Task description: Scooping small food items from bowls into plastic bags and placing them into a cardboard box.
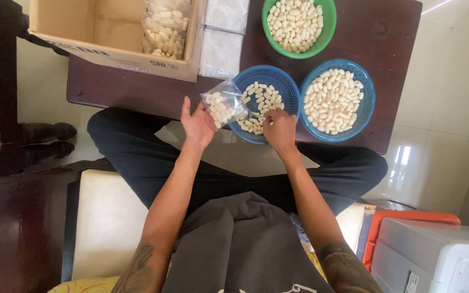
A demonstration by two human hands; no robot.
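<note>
Filling a small clear bag with pale oval pieces

We hold the crinkled plastic bag (223, 107) in our left hand (197, 126), fingers grasping its side, just above the near rim of the ribbed blue basket (286, 87). Our right hand (279, 129) is curled into that basket on the smooth white cocoons (261, 100); whether it pinches any we cannot tell.

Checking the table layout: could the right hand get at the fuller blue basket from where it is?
Probably yes: the right hand is in the emptier blue basket, and the fuller blue basket sits right beside it, nothing between.
</note>
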